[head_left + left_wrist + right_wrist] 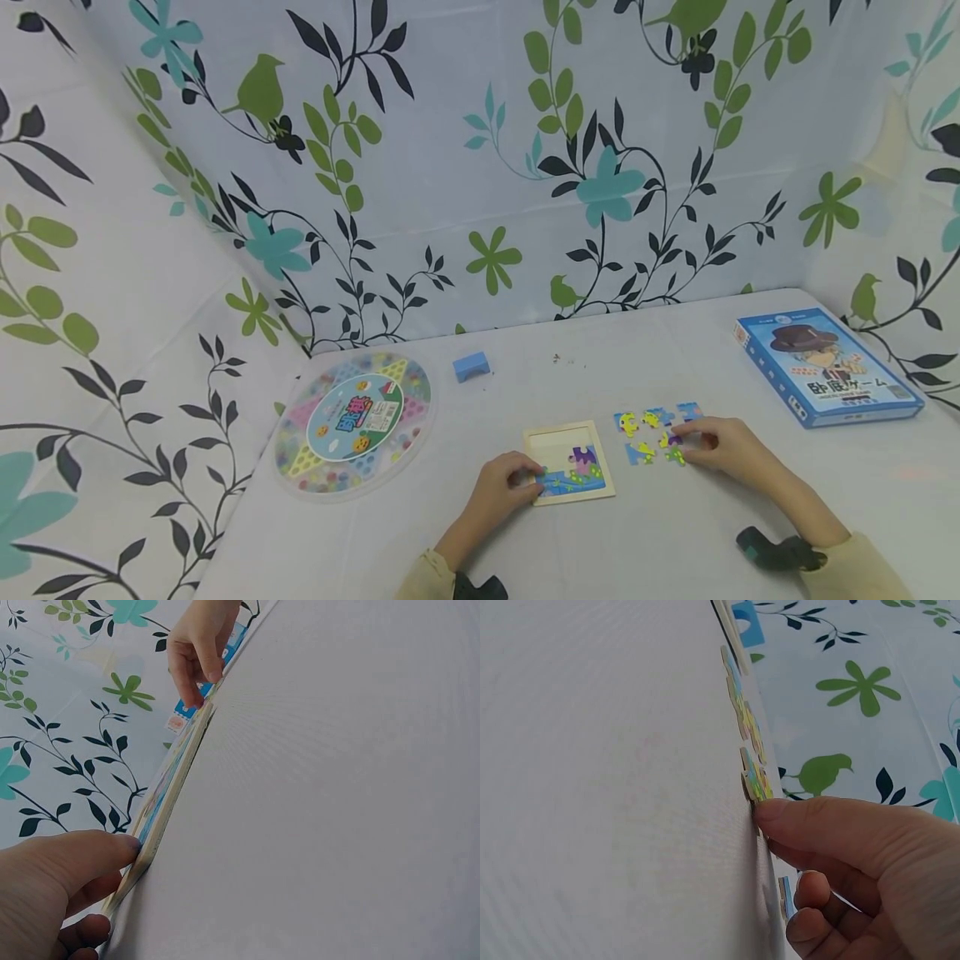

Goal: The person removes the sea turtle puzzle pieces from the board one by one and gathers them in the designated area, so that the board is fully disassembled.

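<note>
A square wooden puzzle frame [568,427] lies on the table with its lower part filled by blue, green and purple pieces. My left hand [501,490] grips its left edge, thumb on top and fingers along the side, as the left wrist view shows too. To the right of the frame lie several loose jigsaw pieces [643,451] in yellow, blue and green. Over their right side, my right hand [723,450] pinches a purple puzzle piece [671,437] between thumb and forefinger. In the right wrist view the fingertips [774,814] mostly hide that piece.
A round clear-lidded game board [354,425] lies at the left. A small blue block [471,367] sits behind the frame, with dark crumbs [558,359] to its right. At the back right is a blue game box [828,367]. Patterned cloth [450,167] hangs behind the table.
</note>
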Action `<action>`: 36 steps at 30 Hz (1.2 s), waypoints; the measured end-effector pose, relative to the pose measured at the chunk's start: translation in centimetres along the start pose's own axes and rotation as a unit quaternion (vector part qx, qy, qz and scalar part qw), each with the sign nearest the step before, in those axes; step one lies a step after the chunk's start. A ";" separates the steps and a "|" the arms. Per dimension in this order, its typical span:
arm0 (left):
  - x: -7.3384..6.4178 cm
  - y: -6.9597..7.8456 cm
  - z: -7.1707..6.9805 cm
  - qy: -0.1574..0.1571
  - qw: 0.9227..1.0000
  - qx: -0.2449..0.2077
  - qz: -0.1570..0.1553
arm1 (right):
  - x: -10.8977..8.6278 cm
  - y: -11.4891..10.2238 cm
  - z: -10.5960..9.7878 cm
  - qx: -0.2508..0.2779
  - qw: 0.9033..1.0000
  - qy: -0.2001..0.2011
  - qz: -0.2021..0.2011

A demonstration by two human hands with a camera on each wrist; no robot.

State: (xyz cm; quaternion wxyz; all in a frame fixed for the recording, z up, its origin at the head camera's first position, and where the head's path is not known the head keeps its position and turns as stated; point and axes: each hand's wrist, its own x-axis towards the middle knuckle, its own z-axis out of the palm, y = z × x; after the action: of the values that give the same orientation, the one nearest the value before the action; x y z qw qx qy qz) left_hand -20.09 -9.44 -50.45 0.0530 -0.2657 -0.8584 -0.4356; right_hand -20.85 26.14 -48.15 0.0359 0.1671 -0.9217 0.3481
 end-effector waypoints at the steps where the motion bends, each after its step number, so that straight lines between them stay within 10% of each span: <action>1: 0.0 0.0 0.0 0.000 1.000 0.000 -0.001 | 0.0 0.0 0.0 0.001 1.000 0.001 0.000; 18: -0.1 -0.1 -0.7 0.003 1.000 0.003 -0.009 | 0.6 -1.0 0.0 0.013 1.000 0.002 -0.004; 36: -0.1 -0.3 -0.2 -0.004 1.000 0.005 0.016 | 2.6 -4.8 2.9 0.075 0.993 -0.004 -0.095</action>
State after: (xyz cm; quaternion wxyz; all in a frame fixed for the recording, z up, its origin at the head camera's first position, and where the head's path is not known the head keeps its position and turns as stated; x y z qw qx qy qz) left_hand -20.17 -9.76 -50.62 0.0580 -0.2811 -0.8564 -0.4291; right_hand -21.58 20.11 -46.80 0.0526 0.2579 -0.8731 0.4104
